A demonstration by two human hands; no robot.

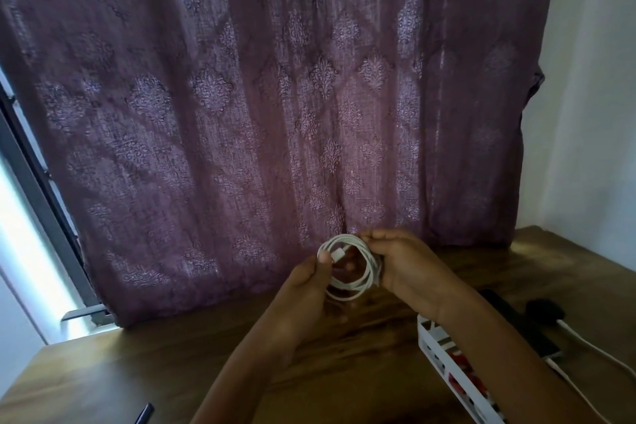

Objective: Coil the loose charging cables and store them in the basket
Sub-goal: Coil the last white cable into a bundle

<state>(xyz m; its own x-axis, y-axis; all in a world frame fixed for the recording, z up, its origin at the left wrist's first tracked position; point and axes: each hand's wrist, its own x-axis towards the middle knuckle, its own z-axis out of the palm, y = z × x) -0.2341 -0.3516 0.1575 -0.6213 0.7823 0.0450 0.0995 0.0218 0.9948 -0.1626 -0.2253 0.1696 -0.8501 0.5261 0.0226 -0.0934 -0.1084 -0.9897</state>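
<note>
A patterned purple curtain fills the back of the view, hanging down to the wooden worktop. Over the worktop, both of the person's hands meet in mid-air. The left hand pinches the near-left side of a white charging cable, thumb pressed on the strands; the right hand is closed around the far-right side. The cable is wound into a roughly round coil, its open face turned toward the camera, one white plug lying across the upper left of the loop. Down at the right edge sits a white slotted basket, red items inside. Beside it lie a dark adapter and a loose white cable. No writing is readable anywhere.
</note>
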